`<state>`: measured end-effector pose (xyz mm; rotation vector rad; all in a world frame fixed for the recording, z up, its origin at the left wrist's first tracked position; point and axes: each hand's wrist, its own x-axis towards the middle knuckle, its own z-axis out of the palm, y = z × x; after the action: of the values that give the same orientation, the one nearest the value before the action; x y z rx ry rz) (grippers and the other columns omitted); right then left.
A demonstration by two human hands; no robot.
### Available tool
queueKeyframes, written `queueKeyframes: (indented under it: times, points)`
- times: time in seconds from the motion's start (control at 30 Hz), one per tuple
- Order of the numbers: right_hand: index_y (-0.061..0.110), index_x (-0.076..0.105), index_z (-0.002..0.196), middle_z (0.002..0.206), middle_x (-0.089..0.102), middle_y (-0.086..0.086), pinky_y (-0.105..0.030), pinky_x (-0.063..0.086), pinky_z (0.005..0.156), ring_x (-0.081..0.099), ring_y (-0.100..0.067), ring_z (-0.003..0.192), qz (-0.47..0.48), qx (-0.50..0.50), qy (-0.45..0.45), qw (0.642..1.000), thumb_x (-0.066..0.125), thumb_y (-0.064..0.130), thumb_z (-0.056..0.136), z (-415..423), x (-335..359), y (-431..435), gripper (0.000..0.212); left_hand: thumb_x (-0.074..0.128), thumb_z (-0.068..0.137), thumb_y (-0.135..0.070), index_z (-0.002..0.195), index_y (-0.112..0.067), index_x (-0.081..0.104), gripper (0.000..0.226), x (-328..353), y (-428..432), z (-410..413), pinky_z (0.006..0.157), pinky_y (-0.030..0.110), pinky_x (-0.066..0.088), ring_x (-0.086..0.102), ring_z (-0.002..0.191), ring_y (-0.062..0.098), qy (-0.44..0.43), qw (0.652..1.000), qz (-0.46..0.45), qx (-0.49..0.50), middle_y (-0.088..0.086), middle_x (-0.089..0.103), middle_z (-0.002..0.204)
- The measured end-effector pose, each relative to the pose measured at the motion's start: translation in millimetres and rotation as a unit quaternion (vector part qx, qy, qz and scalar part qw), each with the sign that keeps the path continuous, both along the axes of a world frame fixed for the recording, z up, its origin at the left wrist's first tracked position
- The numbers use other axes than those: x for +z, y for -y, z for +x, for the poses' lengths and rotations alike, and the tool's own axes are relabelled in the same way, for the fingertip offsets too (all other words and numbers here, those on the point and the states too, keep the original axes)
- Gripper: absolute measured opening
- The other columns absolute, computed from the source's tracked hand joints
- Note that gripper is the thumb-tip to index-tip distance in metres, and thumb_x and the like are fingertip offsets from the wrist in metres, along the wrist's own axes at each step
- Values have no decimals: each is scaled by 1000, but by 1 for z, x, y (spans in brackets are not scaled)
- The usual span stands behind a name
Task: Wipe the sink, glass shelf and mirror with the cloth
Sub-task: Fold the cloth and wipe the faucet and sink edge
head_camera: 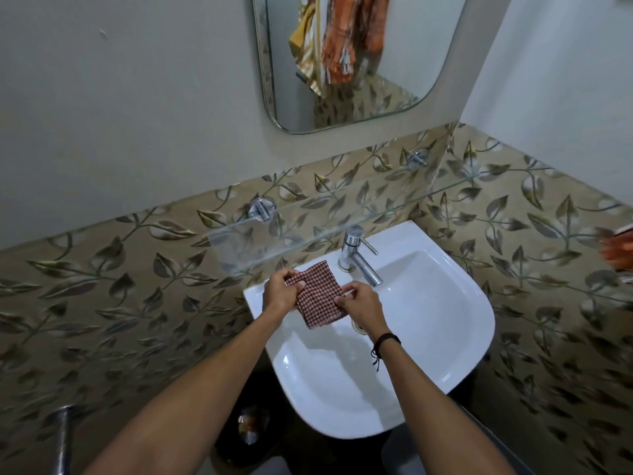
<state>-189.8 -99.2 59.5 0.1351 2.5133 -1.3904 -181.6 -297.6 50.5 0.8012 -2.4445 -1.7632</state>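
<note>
The checked cloth (317,296), folded square, hangs over the white sink (445,303) near the tap (358,257). The left hand (279,291) and right hand (361,305) each pinch 1 side of it. Above sit the glass shelf (308,231) and mirror (359,56).

Both forearms extended forward; left hand (279,293) and right hand (361,303) pinch opposite edges of one cloth (317,296).
</note>
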Motion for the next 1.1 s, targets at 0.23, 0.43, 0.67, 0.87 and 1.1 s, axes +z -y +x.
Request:
queueKeyframes:
  times: [0.23,0.43,0.67,0.87,1.1]
  points:
    - [18,68,103,86,68,-2,-27,49,70,67,-18,81,35,4,-28,999,71,21,88,-33,-6,22,15,69,91,-15,121,-20,66,31,-4,10,-34,100,41,52,63,115,26,-9,980,-187,-71,4,69,123]
    - [18,66,108,96,67,2,-25,45,74,64,-16,88,63,-25,-6,998,67,23,91,-38,-19,29,17,52,93,-10,140,-12,52,47,-6,-12,-25,106,40,42,46,129,26,-63,914,-341,-210,8,54,141]
    - [15,68,101,103,67,0,-34,49,68,62,-22,92,198,-67,-220,953,56,19,93,-18,6,20,15,45,104,-50,162,-5,7,82,-48,-35,-36,126,39,-1,-1,157,27,18,875,-345,-341,12,0,170]
    - [18,70,108,101,65,-4,-41,44,74,57,-31,94,344,-70,-185,918,60,28,95,-34,12,-20,19,32,107,-50,161,-5,-5,79,-55,-36,-59,123,37,-12,-11,157,23,-2,818,-406,-409,9,-11,170]
    - [8,69,90,88,62,-10,-40,48,68,60,-32,81,300,-45,-147,942,62,27,97,-46,17,-23,21,32,107,-50,162,-7,-6,79,-59,-35,-71,115,29,-20,-11,157,18,-18,814,-395,-425,5,-11,170]
